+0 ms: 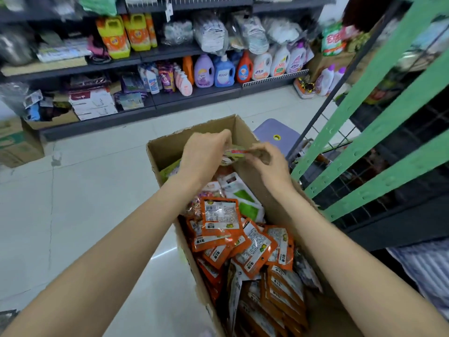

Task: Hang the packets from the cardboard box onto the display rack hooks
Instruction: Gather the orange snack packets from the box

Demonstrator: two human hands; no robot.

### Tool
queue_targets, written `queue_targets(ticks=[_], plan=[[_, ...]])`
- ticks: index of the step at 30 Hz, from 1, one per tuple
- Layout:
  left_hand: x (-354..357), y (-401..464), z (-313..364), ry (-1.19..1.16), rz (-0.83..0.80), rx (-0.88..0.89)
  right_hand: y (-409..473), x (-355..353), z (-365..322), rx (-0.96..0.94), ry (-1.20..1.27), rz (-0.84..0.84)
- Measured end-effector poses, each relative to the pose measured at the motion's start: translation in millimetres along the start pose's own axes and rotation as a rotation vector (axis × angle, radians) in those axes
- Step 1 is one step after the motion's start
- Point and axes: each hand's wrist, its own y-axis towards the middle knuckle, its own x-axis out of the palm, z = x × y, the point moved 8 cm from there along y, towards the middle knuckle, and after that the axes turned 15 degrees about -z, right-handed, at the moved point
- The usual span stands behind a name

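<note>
From the head view, both hands are holding one small flat packet with a red and green edge [237,152] above the far end of the open brown cardboard box [170,147]. The left hand [204,156] is pinching its left end, and the right hand [268,161] is pinching its right end. Many shiny orange packets with white labels [243,239] are lying in a loose pile inside the box. The green metal display rack [379,147] is standing just beside the box on the right.

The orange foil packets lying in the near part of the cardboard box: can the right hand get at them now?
Probably not at once: the right hand is pinching a small bundle of packets with the left hand. Nothing covers the orange foil packets themselves.
</note>
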Motion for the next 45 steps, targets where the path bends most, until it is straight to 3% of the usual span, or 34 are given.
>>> queue_targets(ticks=[6, 11, 19, 28, 35, 45], plan=[[-75.8, 5.4, 79.4, -0.204, 0.090, 0.262, -67.4, -87.3, -66.4, -0.124, 0.088, 0.134], [-106.8, 5.7, 166.6, -0.436, 0.021, 0.437, -146.1, -161.2, -105.2, -0.172, 0.137, 0.284], [-151.5, -13.6, 362.7, -0.514, 0.013, 0.824, -309.1, -290.2, -140.7, -0.179, -0.037, 0.657], [-154.5, -54.0, 542.4, -0.741, -0.058, 1.064, -464.1, -383.8, -132.1, -0.147, -0.168, 0.999], [-132.4, -52.3, 625.8, -0.853, -0.155, 1.040, -518.4, -430.5, -96.6, -0.090, -0.089, 1.123], [-119.7, -28.8, 656.7, -0.943, -0.316, 0.962, -522.3, -462.0, -86.3, -0.067, -0.143, 1.186]])
